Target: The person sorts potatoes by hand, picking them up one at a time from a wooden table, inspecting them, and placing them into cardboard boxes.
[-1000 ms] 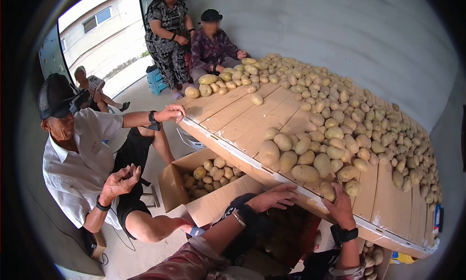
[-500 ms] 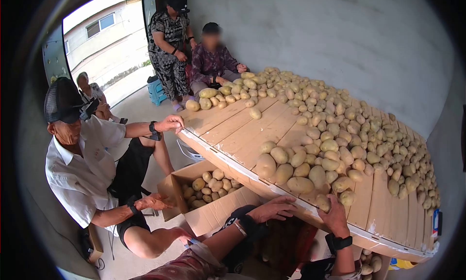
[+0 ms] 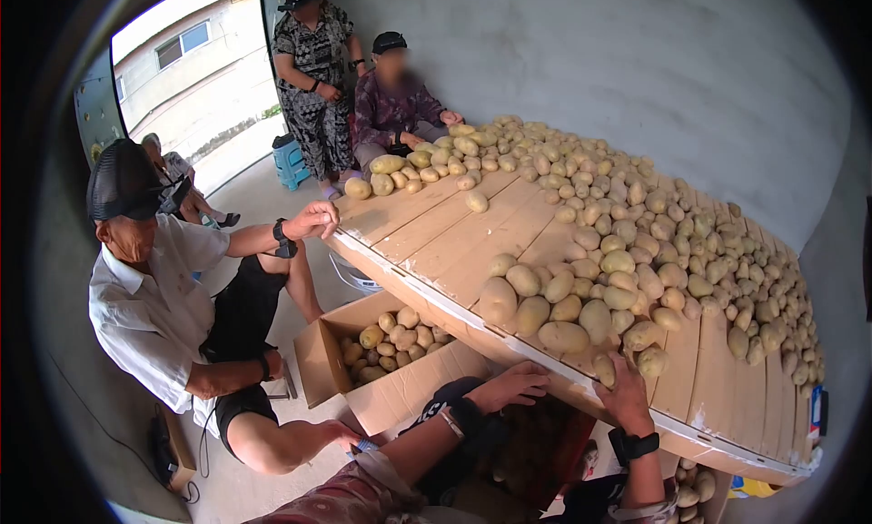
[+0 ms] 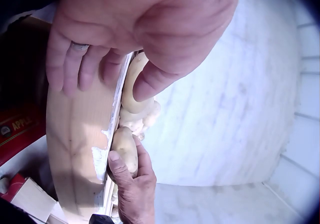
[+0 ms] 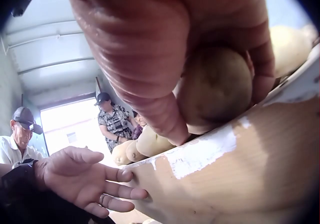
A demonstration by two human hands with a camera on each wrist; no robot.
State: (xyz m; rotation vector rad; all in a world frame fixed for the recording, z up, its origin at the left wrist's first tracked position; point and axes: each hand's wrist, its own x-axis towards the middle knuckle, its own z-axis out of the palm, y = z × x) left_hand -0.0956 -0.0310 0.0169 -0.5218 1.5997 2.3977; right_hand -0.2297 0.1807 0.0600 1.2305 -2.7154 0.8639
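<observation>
My right hand (image 3: 629,399) grips a potato (image 3: 603,370) at the near edge of the slatted wooden table (image 3: 436,256). In the right wrist view the thumb and fingers wrap the potato (image 5: 220,86) from both sides, low over the white-patched edge. My left hand (image 3: 510,388) hovers at the same edge, to the left, its fingers extended and nothing in them. The palm (image 5: 80,179) and a ring show in the right wrist view. Just beyond the right hand lies a cluster of larger potatoes (image 3: 563,337).
A large heap of potatoes (image 3: 672,242) covers the table's far and right side. Below the near edge stands a cardboard box (image 3: 413,379) holding potatoes. A person in a white shirt (image 3: 150,315) sits at the left; others are by the doorway and the table's far end.
My two hands stay almost in place, the right still holding the potato at the edge. The white-shirted person's lower hand has dropped toward the knee. The camera view shifts slightly.
</observation>
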